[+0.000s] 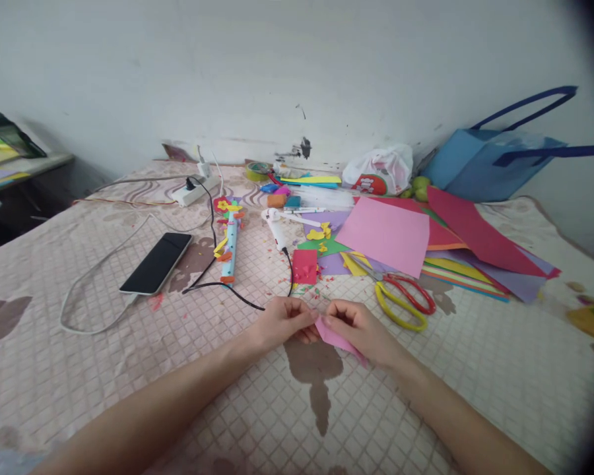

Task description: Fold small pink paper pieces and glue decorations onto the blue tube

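A small piece of pink paper (340,342) is pinched between my two hands above the tablecloth. My left hand (290,318) closes on its left tip with thumb and fingers. Gripping the upper edge from the other side, my right hand (352,326) covers part of the paper. Just beyond the hands lie a small red paper rectangle (305,266) and scattered paper scraps. Scissors (402,302) with one red and one yellow handle rest to the right of my right hand. A white glue gun (276,231) with a black cord lies beyond my left hand.
Left of the hands are a charging phone (157,263), a decorated blue strip (230,245) and a power strip (194,190). Coloured sheets, topped by a pink sheet (385,232), spread at right. A blue bag (499,161) and a white plastic bag (379,170) stand by the wall.
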Demonstrator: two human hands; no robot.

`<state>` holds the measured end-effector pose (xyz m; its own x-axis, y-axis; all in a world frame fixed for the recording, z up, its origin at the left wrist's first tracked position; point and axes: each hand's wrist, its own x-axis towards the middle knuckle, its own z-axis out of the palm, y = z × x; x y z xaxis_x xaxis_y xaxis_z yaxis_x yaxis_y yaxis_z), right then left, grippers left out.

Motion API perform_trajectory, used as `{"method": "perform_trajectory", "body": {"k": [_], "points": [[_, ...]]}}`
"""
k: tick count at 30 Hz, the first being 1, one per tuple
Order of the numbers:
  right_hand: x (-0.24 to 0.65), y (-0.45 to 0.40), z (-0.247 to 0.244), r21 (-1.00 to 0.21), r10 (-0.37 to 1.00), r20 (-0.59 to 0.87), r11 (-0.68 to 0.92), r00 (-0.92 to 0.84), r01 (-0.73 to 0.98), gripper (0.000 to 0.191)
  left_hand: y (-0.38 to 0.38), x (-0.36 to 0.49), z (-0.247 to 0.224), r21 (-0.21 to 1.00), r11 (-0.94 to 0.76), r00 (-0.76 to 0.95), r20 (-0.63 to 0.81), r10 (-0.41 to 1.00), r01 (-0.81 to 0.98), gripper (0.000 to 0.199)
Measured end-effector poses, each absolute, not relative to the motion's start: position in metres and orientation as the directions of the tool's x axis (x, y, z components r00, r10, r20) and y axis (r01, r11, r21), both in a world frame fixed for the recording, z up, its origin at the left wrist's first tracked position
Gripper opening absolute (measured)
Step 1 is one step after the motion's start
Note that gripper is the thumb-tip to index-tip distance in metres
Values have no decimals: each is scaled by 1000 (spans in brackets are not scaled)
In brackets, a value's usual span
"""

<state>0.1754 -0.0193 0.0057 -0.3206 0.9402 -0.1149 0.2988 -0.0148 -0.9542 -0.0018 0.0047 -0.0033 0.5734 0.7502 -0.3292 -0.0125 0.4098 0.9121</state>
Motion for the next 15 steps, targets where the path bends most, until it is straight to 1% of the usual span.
{"method": "perform_trajectory", "body": {"k": [3,6,7,9,12,13,15], "points": [[175,-22,6,-949,938,-139,-34,-317,314,22,2,-2,-6,922,385,549,-306,777,-31,38],[179,-21,3,-946,946,-121,-19,-299,323,24,-2,-7,-8,934,358,584,-287,759,-7,36],[181,-20,1,-946,951,-110,-11,-289,324,23,-4,-10,-8,947,319,608,-263,749,16,35],[186,-17,-1,-941,954,-113,-12,-278,339,22,-10,-15,-8,981,182,623,-183,761,66,30],[193,-12,-2,-915,915,-196,-41,-352,402,23,-17,-19,-5,981,-16,612,-107,783,192,18],[196,-10,-2,-904,897,-229,-51,-378,425,24,-19,-20,-4,978,-65,627,-77,775,199,17],[202,-7,-2,-879,859,-305,-88,-412,468,24,-21,-19,-4,975,-111,650,-43,759,194,15]]}}
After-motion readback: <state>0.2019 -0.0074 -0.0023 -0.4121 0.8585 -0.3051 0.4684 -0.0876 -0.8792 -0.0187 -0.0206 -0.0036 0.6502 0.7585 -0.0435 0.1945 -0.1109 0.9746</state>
